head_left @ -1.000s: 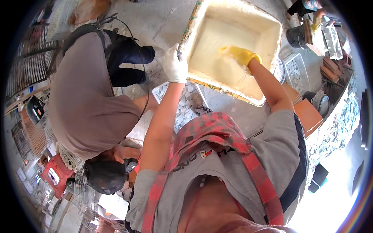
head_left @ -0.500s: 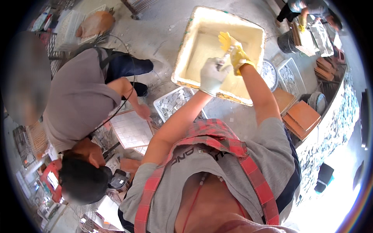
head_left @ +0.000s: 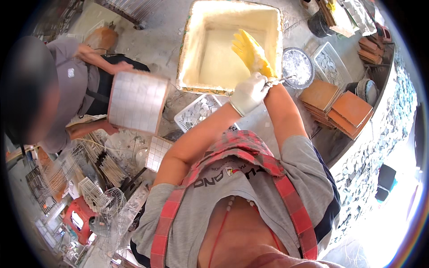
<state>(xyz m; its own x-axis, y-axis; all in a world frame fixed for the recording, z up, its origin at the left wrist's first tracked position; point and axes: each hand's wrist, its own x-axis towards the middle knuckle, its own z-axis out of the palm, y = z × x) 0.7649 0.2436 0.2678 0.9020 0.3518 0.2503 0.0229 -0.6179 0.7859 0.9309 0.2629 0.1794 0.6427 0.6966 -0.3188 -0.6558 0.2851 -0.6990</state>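
Note:
My left hand [head_left: 250,93], in a white glove, is closed at my right wrist, gripping the cuff of a yellow glove [head_left: 259,62]. My right hand [head_left: 254,52] is inside this yellow glove, its fingers stretched out toward the far left. Both hands are over the near part of a large, square, cream-coloured tub [head_left: 273,35], whose pale inside shows beyond the glove. My left fingertips are partly hidden against the cuff.
On the left a co-worker [head_left: 73,85] holds a square board of white tiles [head_left: 136,102]. A white crate of tile pieces [head_left: 199,111] sits before the tub. Right of it stand a round basin [head_left: 298,67], another crate [head_left: 330,67] and stacked brown boards [head_left: 351,109].
My left hand has moved from beside the right palm down to the yellow glove's cuff. The co-worker has straightened up and lifted a tiled board. The view has shifted.

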